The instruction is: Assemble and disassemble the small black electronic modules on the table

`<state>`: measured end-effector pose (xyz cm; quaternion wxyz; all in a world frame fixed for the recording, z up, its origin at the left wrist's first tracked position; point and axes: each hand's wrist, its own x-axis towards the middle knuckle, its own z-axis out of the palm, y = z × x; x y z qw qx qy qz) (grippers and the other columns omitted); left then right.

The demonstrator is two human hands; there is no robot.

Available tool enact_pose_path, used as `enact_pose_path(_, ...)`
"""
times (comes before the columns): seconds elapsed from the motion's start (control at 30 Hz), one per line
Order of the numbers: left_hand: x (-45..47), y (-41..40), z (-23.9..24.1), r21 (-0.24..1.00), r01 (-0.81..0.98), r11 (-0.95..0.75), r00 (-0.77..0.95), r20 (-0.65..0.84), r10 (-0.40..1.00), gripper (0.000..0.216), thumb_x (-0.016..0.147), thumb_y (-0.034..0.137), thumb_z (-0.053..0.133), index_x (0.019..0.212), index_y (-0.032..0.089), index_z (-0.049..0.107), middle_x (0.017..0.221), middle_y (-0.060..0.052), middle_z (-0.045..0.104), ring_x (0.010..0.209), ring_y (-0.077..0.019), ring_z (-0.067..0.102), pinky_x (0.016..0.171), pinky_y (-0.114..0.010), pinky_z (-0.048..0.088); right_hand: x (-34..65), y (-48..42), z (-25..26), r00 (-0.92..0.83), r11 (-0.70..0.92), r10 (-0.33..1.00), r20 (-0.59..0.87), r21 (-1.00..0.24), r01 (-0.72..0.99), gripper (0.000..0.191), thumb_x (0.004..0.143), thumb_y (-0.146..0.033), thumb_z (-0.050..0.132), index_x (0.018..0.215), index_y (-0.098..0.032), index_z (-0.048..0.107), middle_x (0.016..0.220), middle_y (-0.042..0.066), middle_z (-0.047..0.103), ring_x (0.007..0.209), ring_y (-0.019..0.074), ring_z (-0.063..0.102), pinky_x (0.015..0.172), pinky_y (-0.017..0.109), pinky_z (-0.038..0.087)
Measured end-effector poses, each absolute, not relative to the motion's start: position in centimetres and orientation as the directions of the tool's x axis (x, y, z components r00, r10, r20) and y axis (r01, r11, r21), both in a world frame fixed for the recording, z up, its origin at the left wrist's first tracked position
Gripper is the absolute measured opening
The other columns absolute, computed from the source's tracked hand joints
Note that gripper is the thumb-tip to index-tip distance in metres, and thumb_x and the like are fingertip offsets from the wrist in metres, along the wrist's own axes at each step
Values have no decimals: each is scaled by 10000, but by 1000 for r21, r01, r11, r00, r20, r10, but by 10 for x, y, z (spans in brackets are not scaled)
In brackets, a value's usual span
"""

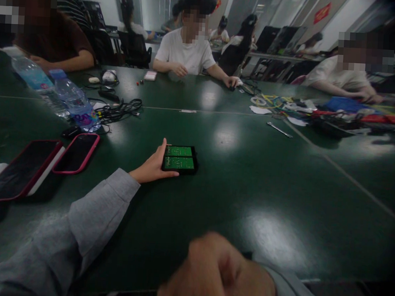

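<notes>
My left hand (153, 165) reaches out in a grey sleeve and grips the left edge of a small black tray (180, 159) that holds two green circuit boards side by side on the dark green table (255, 177). Thumb and fingers clasp the tray's near and far sides. My right hand (215, 272) is very close to the camera at the bottom, blurred, curled into a loose fist; whether anything is in it is hidden.
Two phones in pink cases (76, 152) and a tablet (17, 169) lie at the left, with water bottles (72, 98) and black cables (120, 111) behind. A metal tool (279, 130) and a pile of wires (321, 110) sit at the right. Three people sit across the table.
</notes>
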<state>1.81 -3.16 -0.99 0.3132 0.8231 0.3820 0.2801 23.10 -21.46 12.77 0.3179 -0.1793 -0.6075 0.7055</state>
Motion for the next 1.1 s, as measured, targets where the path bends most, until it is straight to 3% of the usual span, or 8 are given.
enact_pose_path(0.07, 19, -31, -10, 726, 442, -526, 549, 245, 799, 1334, 728, 616, 742, 1542, 153, -209, 1549, -271, 239, 1456, -434, 257, 1175, -637, 219, 227, -178, 105, -645, 78, 721, 253, -955, -287, 321, 1003, -506, 486, 1023, -237, 660, 639, -46, 537, 540, 83, 517, 579, 249, 473)
enact_pose_path(0.13, 19, -32, -9, 730, 438, -525, 538, 256, 803, 1349, 705, 628, 753, 1552, 141, -177, 1544, -277, 247, 1453, -448, 255, 1171, -648, 215, 233, -137, 81, -445, 290, 842, 304, -952, -102, 252, 962, -408, 605, 1160, -252, 613, 889, 5, 612, 801, 131, 598, 789, 320, 515)
enact_pose_path(0.23, 18, -33, -8, 738, 453, -499, 518, 238, 822, 1345, 689, 606, 780, 1563, 169, -144, 1563, -271, 217, 1462, -460, 231, 1163, -668, 214, 253, -83, 47, -356, 520, 835, 420, -815, 256, 689, 813, -461, 768, 1394, -279, 446, 1314, 94, 505, 1246, 265, 490, 1076, 484, 405)
enact_pose_path(0.3, 18, -34, -6, 744, 462, -482, 513, 219, 830, 1330, 698, 585, 786, 1564, 193, -145, 1574, -258, 203, 1469, -451, 222, 1163, -666, 223, 266, -57, 28, -403, 556, 820, 407, -734, 390, 938, 711, -529, 830, 1471, -272, 346, 1467, 127, 368, 1383, 332, 354, 1156, 556, 305)
enact_pose_path(0.37, 17, -35, -5, 754, 465, -464, 512, 199, 836, 1335, 696, 575, 793, 1563, 198, -149, 1579, -255, 196, 1473, -448, 216, 1162, -665, 232, 273, -43, 14, -452, 538, 823, 344, -726, 428, 1056, 672, -571, 839, 1510, -268, 273, 1506, 142, 323, 1411, 359, 321, 1169, 587, 279)
enact_pose_path(0.63, 17, -37, 2, 803, 429, -413, 520, 154, 840, 1357, 661, 536, 834, 1568, 222, -125, 1602, -243, 157, 1480, -433, 213, 1169, -676, 200, 280, -36, 4, -540, 432, 819, 195, -828, 357, 1127, 705, -494, 827, 1556, -259, 127, 1537, 153, 303, 1427, 347, 330, 1181, 567, 289)
enact_pose_path(0.87, 17, -38, 7, 829, 406, -385, 512, 143, 847, 1309, 611, 494, 873, 1577, 165, 54, 1596, -246, 186, 1473, -416, 245, 1191, -626, 216, 283, -34, 0, -539, 415, 825, 171, -830, 373, 1164, 665, -506, 852, 1547, -231, 145, 1547, 174, 278, 1431, 360, 317, 1187, 573, 278)
enact_pose_path(1.1, 17, -38, 9, 831, 401, -384, 516, 141, 845, 1257, 626, 473, 867, 1573, 185, 94, 1587, -228, 216, 1465, -410, 264, 1186, -632, 228, 283, -35, 1, -547, 422, 819, 175, -829, 366, 1152, 672, -505, 852, 1543, -233, 148, 1535, 168, 302, 1421, 351, 335, 1184, 563, 291)
